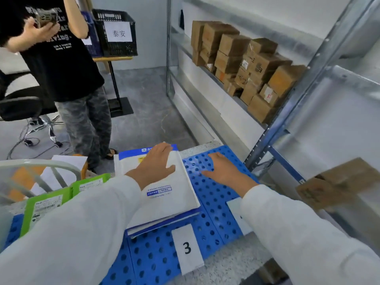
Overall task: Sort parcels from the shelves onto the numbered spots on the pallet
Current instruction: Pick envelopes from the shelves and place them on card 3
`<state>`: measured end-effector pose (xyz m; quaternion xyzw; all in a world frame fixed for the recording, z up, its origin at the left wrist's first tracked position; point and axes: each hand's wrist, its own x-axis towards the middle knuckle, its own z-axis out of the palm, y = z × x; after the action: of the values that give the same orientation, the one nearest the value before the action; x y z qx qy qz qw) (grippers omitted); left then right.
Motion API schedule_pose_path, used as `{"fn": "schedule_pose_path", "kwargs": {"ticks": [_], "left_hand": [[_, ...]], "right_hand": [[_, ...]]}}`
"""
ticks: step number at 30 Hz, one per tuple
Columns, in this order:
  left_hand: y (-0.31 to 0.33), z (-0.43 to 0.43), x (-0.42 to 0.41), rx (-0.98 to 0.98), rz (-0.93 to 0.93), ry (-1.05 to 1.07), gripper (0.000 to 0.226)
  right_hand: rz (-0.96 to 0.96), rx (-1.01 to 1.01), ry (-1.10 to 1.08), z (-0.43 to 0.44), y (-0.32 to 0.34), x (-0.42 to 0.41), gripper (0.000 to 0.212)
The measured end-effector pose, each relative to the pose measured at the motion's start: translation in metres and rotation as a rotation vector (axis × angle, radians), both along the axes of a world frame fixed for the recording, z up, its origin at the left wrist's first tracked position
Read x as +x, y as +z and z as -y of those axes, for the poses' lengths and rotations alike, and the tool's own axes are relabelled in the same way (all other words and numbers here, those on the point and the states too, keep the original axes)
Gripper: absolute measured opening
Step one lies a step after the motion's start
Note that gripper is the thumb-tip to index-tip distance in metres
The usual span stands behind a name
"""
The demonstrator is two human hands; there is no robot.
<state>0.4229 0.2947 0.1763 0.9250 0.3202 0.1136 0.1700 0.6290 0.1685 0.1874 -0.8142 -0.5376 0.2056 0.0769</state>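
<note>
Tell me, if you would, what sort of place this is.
Probably a parcel-sorting room or small warehouse: brown cardboard boxes stacked on grey metal shelving, and a blue perforated plastic pallet bearing a white paper label numbered 3 and white-and-blue mailers.

Long white sleeves (pixel 82 223), plain smooth fabric, ending at the wrists, left hand (pixel 153 164) and right hand (pixel 222 169) bare
</note>
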Motion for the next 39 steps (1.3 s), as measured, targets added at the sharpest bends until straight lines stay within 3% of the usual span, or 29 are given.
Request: {"fn": "schedule_pose_path", "kwargs": {"ticks": [4,14,17,20,31,39], "left_hand": [[0.044,0.017,0.043,0.080,-0.002,-0.122,0.066],[0.132,0.119,0.112,0.239,0.028,-0.351,0.069],[0.130,0.169,0.116,0.259,0.020,-0.440,0.068],[0.128,0.227,0.109,0.264,0.020,-0.509,0.067],[0.091,0.431,0.078,0.259,-0.059,-0.806,0.063],[0.055,0.520,0.062,0.201,-0.139,-0.938,0.064]], "right_hand": [[0.092,0.048,-0.043,0.033,0.036,0.024,0.078],[0.186,0.227,-0.284,0.155,0.104,0.047,0.064],[0.234,0.257,-0.361,0.218,0.106,0.039,0.053],[0.232,0.233,-0.417,0.284,0.101,0.022,0.057],[0.023,0.156,-0.755,0.523,0.054,-0.068,0.065],[-0.085,0.106,-0.907,0.614,0.019,-0.100,0.059]]}}
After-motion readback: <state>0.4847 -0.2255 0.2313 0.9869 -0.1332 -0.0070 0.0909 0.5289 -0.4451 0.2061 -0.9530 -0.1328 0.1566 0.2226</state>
